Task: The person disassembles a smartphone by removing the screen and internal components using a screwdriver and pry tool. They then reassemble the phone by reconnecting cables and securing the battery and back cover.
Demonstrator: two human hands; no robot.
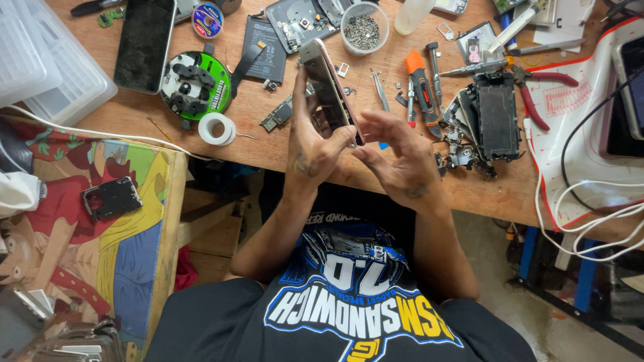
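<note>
Gripping a smartphone (330,87) edge-on above the wooden desk (255,127), the left hand (310,151) is shown clasping it; its near end is pinched by the right hand (396,157).

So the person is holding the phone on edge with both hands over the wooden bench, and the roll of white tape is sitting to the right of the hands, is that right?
Not quite. In the head view the roll of white tape lies to the left of the hands, not the right. The rest holds: the left hand and right hand hold the phone on edge over the wooden bench.
</note>
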